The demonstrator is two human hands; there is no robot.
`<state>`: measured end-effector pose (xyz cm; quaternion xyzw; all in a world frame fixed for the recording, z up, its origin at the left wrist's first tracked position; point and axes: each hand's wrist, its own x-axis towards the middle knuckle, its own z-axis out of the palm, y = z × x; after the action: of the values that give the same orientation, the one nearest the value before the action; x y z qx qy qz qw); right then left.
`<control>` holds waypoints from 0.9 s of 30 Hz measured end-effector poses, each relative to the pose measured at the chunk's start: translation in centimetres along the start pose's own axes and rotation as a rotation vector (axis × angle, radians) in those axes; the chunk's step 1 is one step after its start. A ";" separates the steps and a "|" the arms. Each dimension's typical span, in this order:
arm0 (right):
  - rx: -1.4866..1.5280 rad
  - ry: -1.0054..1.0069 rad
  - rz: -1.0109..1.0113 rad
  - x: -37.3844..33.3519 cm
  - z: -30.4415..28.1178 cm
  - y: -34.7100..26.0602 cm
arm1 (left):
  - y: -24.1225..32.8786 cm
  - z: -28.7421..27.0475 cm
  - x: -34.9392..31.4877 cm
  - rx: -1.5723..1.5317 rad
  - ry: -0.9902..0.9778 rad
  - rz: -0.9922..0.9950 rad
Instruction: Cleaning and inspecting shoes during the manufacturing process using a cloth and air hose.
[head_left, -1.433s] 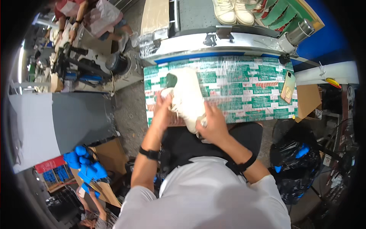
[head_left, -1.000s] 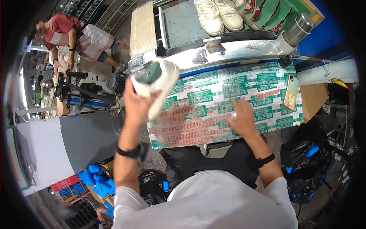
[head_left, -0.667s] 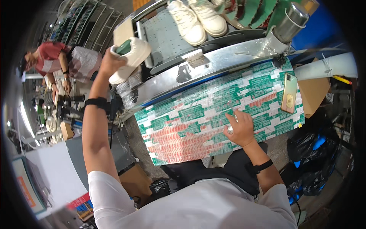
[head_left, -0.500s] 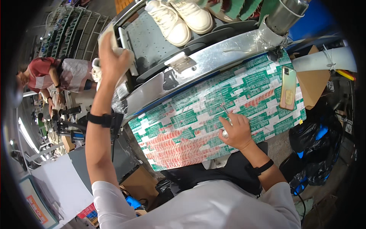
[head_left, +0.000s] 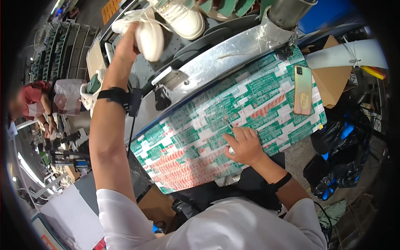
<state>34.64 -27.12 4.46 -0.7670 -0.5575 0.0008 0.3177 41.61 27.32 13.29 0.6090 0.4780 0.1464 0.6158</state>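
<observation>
My left hand (head_left: 128, 46) reaches far over the grey dotted tray (head_left: 173, 48) and is closed on a white lace-up shoe (head_left: 151, 39), whose toe points toward me; part of the fingers is hidden behind it. Just right of it on the tray lies a second white shoe (head_left: 185, 21). My right hand (head_left: 246, 146) rests low over the table top covered with green-and-white printed tape (head_left: 216, 137). Its fingers are curled round a thin metal-tipped tool (head_left: 228, 123) with a pale rounded end; most of it is hidden in the hand.
A metal rail (head_left: 225, 58) runs between table and tray, with a metal cup (head_left: 291, 12) at its right end. A phone (head_left: 302, 89) lies on the table's right side. Black bags (head_left: 337, 146) hang at right. Another person (head_left: 39, 100) stands at left.
My left hand has moved from the tray's left end up and right over the tray, with a white shoe in it now. My right hand still holds the thin tool. The view has shifted slightly.
</observation>
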 end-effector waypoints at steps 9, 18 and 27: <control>-0.007 0.035 -0.023 -1.1 0.1 0.4 | -2.5 -6.2 -26.6 -0.019 0.007 0.370; -0.038 0.070 -0.051 -0.6 0.5 0.2 | -20.4 -0.7 -48.4 0.545 0.338 -0.034; 0.052 0.064 0.027 -1.8 -0.1 -2.0 | -22.4 1.3 -51.7 0.631 0.450 0.635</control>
<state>32.25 -28.39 4.93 -0.7657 -0.5365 -0.0050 0.3549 7.74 -17.78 14.28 0.8343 0.4110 0.3027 0.2084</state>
